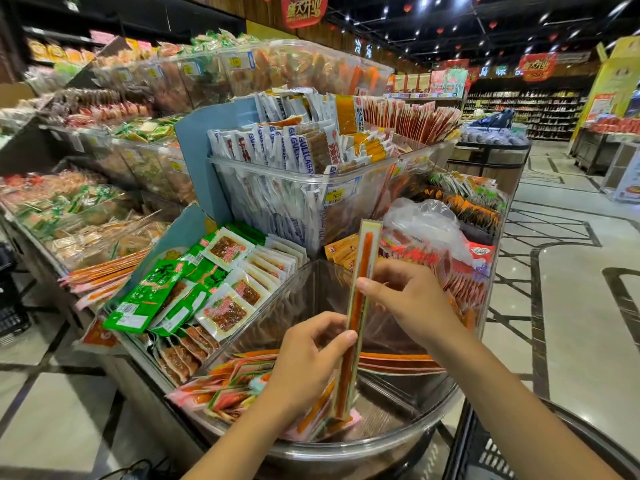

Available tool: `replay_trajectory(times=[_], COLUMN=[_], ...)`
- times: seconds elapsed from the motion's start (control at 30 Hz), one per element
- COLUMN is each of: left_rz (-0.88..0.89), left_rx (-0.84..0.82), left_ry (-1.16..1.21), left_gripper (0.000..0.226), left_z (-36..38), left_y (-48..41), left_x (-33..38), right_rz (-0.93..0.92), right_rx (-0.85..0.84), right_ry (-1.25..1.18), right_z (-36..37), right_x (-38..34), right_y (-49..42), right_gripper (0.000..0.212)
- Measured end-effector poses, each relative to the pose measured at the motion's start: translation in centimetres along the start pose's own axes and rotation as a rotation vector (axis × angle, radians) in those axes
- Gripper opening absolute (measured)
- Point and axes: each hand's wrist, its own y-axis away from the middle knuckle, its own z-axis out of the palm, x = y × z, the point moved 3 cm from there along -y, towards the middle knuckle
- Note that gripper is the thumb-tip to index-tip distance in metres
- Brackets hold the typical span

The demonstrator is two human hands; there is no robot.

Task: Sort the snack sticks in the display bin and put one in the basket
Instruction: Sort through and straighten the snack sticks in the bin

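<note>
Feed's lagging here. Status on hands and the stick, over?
Left hand and right hand both pinching one snack stick, upright over display bin. Basket lower right, nothing in between.

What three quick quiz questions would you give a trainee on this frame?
1. Fill in: the green packs lie to the ___ of the bin.
2. True or false: the stick lies flat in the bin.
3. The stick is held by: A) one hand B) both hands C) neither.
Key: 1 left. 2 false, it is held near upright over the bin. 3 B: left hand low on it, right hand higher.
</note>
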Motion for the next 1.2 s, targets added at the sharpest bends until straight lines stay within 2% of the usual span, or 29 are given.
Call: replay_trajectory(times=[0.13, 0.23, 0.3, 0.4, 0.5, 0.57, 0.77, 0.87, 0.93, 1.03, 1.13, 1.2], left_rz=[-0.06, -0.079, -0.084, -0.081, -0.092, -0.107, -0.143, -0.134, -0.136, -0.144, -0.138, -0.111], left_rx=[-0.014, -0.075, -0.077, -0.063, -0.029, -0.03, -0.004, 0.044, 0.071, 0.115, 0.113, 0.102], left_ry=[0.057, 0.012, -0.009, -0.003, 0.073, 0.102, 0.175, 0.19, 0.221, 0.257, 0.215, 0.16], left_gripper=[0.01, 0.013, 0.009, 0.005, 0.005, 0.007, 0.01, 0.008, 0.009, 0.013, 0.013, 0.014], left_z=[0.1, 0.3, 0.4, 0.3, 0.0, -0.1, -0.2, -0.5, -0.8, -1.4, -2.6, -3.9], left_y=[0.0, 0.1, 0.2, 0.1, 0.0, 0.0, 0.0, -0.1, -0.2, 0.0, 0.4, 0.5], left_x=[-0.1, -0.3, -0.4, -0.2, -0.1, -0.1, -0.2, -0.2, -0.2, 0.0, 0.5, 1.3], right_rz=[-0.036, -0.041, -0.046, -0.04, 0.006, -0.001, -0.054, -0.111, -0.273, -0.551, -0.523, -0.451], right_rx=[0.064, 0.177, 0.195, 0.132, -0.038, -0.056, 0.138, 0.237, 0.285, 0.112, -0.117, -0.187], right_ry=[0.034, 0.011, -0.008, -0.01, 0.043, 0.076, 0.113, 0.333, 0.474, 0.669, 0.922, 0.947], right_z=[-0.2, -1.0, -1.3, -1.1, -0.2, 0.2, -1.3, -1.7, -1.8, -1.3, -0.5, -0.4], right_x=[0.0, 0.0, -0.2, 0.0, 0.7, 0.9, 0.1, -0.2, -1.4, -3.3, -3.9, -4.5], right_y=[-0.2, -0.9, -1.0, -0.7, 0.1, 0.4, 0.0, 0.2, 0.4, 0.8, 0.2, -0.4], right_gripper=[0.009, 0.01, 0.009, 0.004, 0.0, 0.005, 0.013, 0.028, 0.029, 0.015, 0.035, 0.036])
